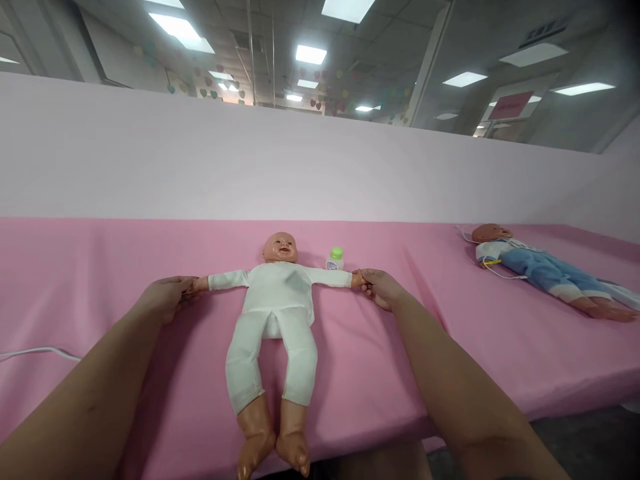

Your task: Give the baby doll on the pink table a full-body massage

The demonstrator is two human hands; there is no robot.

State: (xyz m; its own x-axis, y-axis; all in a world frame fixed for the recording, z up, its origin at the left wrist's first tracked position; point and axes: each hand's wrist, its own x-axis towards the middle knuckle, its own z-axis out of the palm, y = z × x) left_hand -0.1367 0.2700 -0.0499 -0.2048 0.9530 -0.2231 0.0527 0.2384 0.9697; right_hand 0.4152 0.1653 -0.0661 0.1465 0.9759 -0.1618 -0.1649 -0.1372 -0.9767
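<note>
Here's the white-suited baby doll, face up on the pink-covered worktop, arms spread: the left hand's fingers close round one doll hand, the right hand's clamp the other. Too hard a sideways pull might strain a shoulder; a swinging arm might topple the green-capped bottle just beside it. Count: two dolls, including one in blue trousers, one bottle.

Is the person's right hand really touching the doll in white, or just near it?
Touching. The head view shows the right hand gripping the doll in white at the end of one outstretched arm, with no gap.
</note>
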